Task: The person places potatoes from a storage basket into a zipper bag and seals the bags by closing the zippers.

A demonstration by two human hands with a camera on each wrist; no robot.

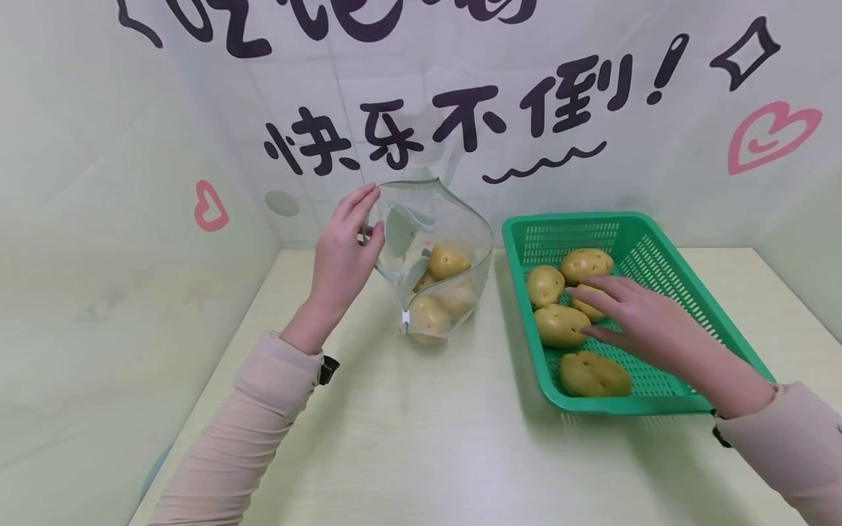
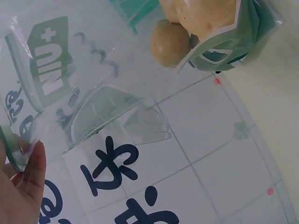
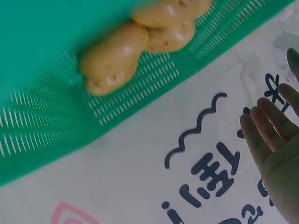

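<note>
1. The left hand (image 1: 345, 245) pinches the rim of a clear bag (image 1: 454, 219) at its upper left, thumb against fingers; the bag's mouth gapes open.
2. The right hand (image 1: 647, 321) holds nothing. Its fingers are extended, slightly bent and loosely spread; the right wrist view shows them apart from the potatoes.
3. Just beyond the right fingertips, in the head view, lie the loose potatoes (image 1: 561, 325): five show, four grouped near the fingers and one nearer the front.
4. The bagged potatoes (image 1: 430, 315) sit low in the bag, below and to the right of the left hand's pinch.
5. A white slider (image 1: 405, 317) sits on the bag's near edge.
6. The green basket (image 1: 592, 404) around the loose potatoes stands right of the bag, on a pale table (image 1: 427, 438).
7. Behind stands a wall sheet (image 1: 684, 190) with black lettering and pink hearts.
</note>
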